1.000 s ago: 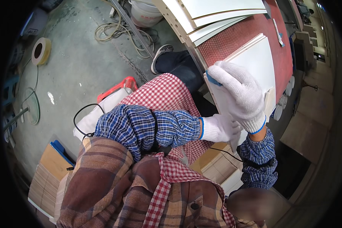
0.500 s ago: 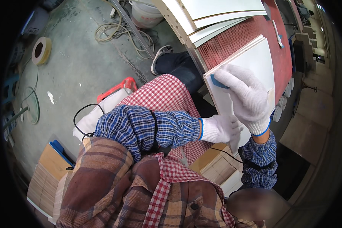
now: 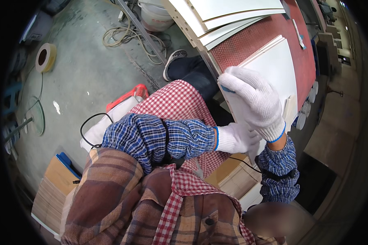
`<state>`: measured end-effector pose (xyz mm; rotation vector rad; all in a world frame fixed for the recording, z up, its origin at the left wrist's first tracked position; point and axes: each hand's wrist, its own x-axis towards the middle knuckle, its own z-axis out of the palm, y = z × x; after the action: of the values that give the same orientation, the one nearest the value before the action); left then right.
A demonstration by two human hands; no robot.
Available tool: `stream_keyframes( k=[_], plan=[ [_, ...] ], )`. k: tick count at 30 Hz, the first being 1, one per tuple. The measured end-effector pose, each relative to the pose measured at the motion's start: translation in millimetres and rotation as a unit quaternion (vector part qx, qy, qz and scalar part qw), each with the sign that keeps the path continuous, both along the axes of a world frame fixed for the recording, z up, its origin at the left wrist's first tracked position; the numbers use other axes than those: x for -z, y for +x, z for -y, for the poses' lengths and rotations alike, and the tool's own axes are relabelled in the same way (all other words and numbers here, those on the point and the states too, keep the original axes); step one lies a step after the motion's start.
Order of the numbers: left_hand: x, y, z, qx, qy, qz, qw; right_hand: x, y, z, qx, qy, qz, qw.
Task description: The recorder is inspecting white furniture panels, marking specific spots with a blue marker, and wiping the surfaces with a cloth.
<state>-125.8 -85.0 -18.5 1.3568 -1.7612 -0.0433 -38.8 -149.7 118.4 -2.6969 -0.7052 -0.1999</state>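
In white knitted gloves with blue cuffs, both my hands are at a flat white board (image 3: 279, 65) on the red-topped table. My right hand (image 3: 255, 98) is closed over the board's left edge, its fingers round a small blue piece (image 3: 228, 89), of which only a sliver shows. Just below, my left hand (image 3: 238, 138) rests on the near end of the board, fingers bent and partly hidden by the right hand. Whether it grips the board's edge or only presses on it is unclear.
More white panels (image 3: 237, 10) lie stacked at the table's far end. A white strip (image 3: 297, 32) lies on the red surface (image 3: 245, 43). Left on the floor are a tape roll (image 3: 46, 57), coiled cable (image 3: 118, 38) and a white bucket (image 3: 155, 18). Below sits a box of wooden strips (image 3: 237, 183).
My right hand has slid a little left and toward me along the board's edge with the blue piece. The left hand stays nearly where it was.
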Motion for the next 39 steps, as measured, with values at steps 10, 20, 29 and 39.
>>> stream_keyframes(
  k=[10,20,29,39],
  plan=[
    [-1,2,5,-0.091,-0.157,0.005,0.983,-5,5,8,0.045,0.074,-0.075,0.993],
    [-7,9,2,-0.063,-0.094,0.073,0.991,4,7,15,0.122,0.142,0.0,0.982],
    [5,-7,6,-0.038,-0.007,-0.061,0.997,4,-8,2,0.037,0.083,-0.053,0.994],
    [-2,7,-2,-0.032,-0.058,0.059,0.996,3,-20,-3,0.333,0.448,-0.186,0.809]
  ],
)
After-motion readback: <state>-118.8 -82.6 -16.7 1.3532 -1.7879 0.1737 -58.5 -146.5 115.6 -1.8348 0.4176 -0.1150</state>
